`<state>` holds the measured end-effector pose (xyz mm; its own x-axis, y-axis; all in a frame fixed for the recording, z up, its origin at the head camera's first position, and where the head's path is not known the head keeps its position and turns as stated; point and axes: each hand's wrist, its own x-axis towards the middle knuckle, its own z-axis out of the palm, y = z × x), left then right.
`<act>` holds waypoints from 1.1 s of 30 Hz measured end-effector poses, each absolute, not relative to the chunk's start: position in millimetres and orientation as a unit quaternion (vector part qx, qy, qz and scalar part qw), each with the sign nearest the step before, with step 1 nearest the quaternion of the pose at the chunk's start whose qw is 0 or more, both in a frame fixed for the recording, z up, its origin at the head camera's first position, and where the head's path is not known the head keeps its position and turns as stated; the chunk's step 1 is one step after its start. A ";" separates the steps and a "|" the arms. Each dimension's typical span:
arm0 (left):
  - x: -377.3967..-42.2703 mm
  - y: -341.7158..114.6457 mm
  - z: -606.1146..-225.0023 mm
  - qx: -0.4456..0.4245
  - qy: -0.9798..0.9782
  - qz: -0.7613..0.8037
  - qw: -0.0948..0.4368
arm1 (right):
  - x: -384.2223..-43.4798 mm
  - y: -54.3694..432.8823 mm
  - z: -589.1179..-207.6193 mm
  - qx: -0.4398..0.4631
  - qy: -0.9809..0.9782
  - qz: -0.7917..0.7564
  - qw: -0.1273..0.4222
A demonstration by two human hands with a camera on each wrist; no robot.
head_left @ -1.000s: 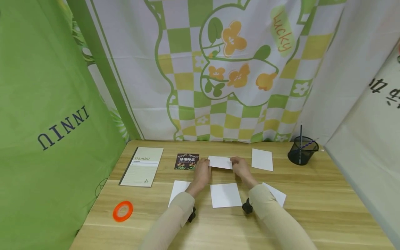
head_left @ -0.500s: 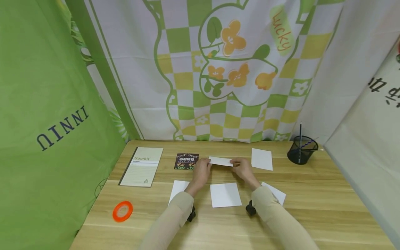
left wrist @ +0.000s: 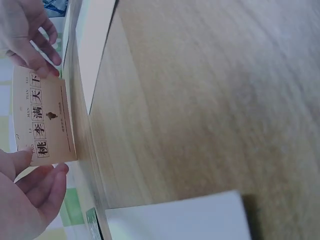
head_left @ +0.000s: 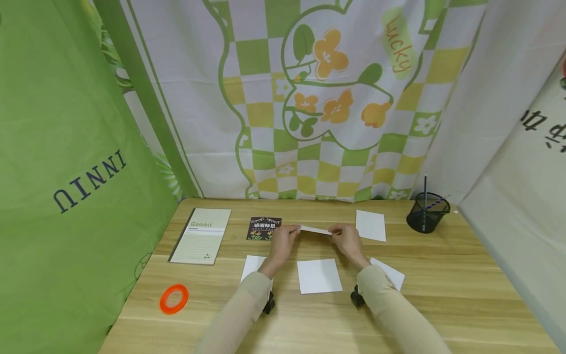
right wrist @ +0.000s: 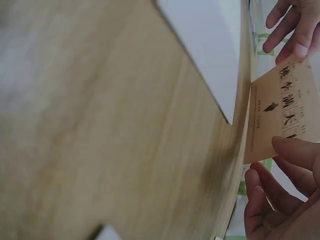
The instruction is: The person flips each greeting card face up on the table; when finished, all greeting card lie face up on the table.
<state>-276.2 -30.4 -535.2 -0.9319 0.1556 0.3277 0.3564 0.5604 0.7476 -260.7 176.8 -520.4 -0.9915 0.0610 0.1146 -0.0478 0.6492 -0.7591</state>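
Observation:
Both hands hold up a small card (head_left: 315, 229) above the back of the table, seen nearly edge-on from the head. Its peach side with black Chinese characters shows as the printed card (left wrist: 44, 120) in the left wrist view. My left hand (head_left: 284, 242) pinches one short end between thumb and fingers; my right hand (head_left: 347, 240) pinches the opposite end, its thumb flat on the printed face (right wrist: 270, 122) in the right wrist view. Beside the left hand lies a dark card with flowers (head_left: 261, 229). Nearer the person lies a white card (head_left: 319, 276).
More white cards lie about: one at back right (head_left: 371, 225), one by the right sleeve (head_left: 391, 273), one partly under the left arm (head_left: 252, 268). A notebook (head_left: 201, 236) and orange tape roll (head_left: 174, 299) are at left. A black mesh pen cup (head_left: 426, 214) stands at far right.
The held card has tipped more upright, so its white side narrows from a broad face to a thin strip in the head view. The hands have turned with it, still gripping both ends.

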 end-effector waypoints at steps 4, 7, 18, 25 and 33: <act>-277.3 -31.0 -533.9 -0.129 -0.865 -0.473 0.107 | -258.7 178.6 -519.3 0.004 -0.906 0.417 0.072; -278.4 -30.6 -532.1 -0.119 -0.866 -0.474 0.104 | -258.1 179.5 -518.0 0.007 -0.909 0.407 0.085; -279.1 -30.1 -525.4 -0.089 -0.852 -0.502 0.117 | -260.3 178.4 -518.8 0.041 -0.916 0.368 0.154; -276.1 -31.9 -529.6 -0.084 -0.853 -0.505 0.105 | -256.5 178.0 -520.0 0.030 -0.918 0.369 0.143; -276.0 -32.4 -534.1 -0.072 -0.863 -0.491 0.094 | -253.9 176.3 -523.0 0.039 -0.911 0.381 0.155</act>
<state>-276.0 -32.4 -534.1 -0.9720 0.0314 0.2328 0.2163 0.5066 0.8346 -253.9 176.3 -523.0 -0.9487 0.0475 0.3126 -0.1893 0.7066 -0.6819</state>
